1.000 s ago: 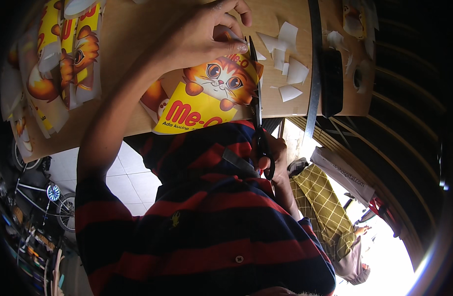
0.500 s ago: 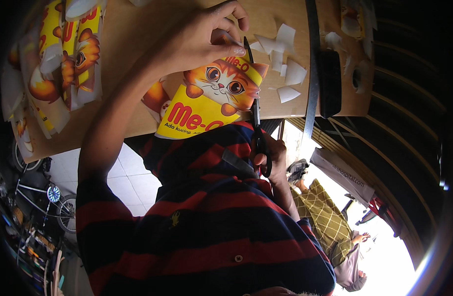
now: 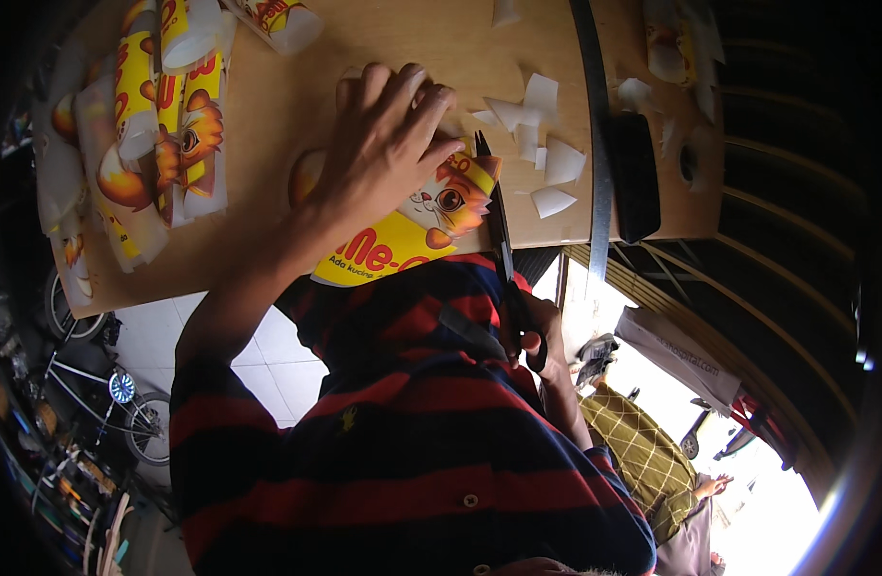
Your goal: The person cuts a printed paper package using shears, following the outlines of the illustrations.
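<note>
the left hand point(image 3: 388, 144) has changed its place. half a second ago its fingers curled up above the cat picture point(image 3: 398, 242), and both of the cat's eyes showed. now the hand lies across the picture and hides part of the cat's face, so only 1 eye shows. its fingers are bent and a little apart, with the thumb out near the top of the picture. i cannot tell if they pinch the paper or just rest on it.

the right hand point(image 3: 545, 336) is clamped on the handles of the black scissors point(image 3: 501, 235), as before. the 2 blades look close together. they point up along the right side of the picture, but i cannot tell if they touch the paper.

the picture is at the near edge of the brown table point(image 3: 259, 182), in front of the striped shirt point(image 3: 393, 403). its yellow bottom part sticks out past that edge.

white paper scraps point(image 3: 561, 163) lie to the right of the scissor tips, as they did before. more cat pictures point(image 3: 199, 144) are in a pile on the left. a long dark strip point(image 3: 595, 125) and a black box point(image 3: 635, 182) are on the right.
</note>
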Demonstrator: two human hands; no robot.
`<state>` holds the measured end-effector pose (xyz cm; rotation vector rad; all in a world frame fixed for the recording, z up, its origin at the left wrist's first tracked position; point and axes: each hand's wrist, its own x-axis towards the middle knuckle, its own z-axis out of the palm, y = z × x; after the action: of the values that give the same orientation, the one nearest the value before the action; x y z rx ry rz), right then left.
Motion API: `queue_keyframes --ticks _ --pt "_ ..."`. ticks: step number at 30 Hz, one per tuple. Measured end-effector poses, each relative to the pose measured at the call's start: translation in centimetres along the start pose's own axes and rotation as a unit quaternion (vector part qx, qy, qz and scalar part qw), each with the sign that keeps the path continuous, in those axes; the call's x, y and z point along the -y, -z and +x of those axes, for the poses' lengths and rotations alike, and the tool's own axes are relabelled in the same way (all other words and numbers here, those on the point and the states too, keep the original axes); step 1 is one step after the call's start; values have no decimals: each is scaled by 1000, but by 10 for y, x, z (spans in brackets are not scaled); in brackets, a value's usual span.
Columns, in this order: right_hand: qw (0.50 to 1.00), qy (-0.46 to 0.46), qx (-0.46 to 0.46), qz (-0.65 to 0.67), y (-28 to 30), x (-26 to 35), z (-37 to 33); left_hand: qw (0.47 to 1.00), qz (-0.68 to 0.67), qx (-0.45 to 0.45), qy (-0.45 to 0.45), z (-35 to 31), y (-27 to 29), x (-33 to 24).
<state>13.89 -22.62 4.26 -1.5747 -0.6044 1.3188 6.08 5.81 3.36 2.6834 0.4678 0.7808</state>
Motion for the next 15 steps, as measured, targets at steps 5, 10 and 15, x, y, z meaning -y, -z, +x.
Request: queue_keyframes --ticks 5,10,15 --pt "1000 -3 16 -2 6 -1 -5 987 -36 126 97 -34 14 -35" --pt "998 -21 52 -21 15 -5 -15 986 -30 120 113 -59 22 -55" --pt "996 -26 72 -43 21 -8 -19 979 -23 202 30 -71 31 -33"
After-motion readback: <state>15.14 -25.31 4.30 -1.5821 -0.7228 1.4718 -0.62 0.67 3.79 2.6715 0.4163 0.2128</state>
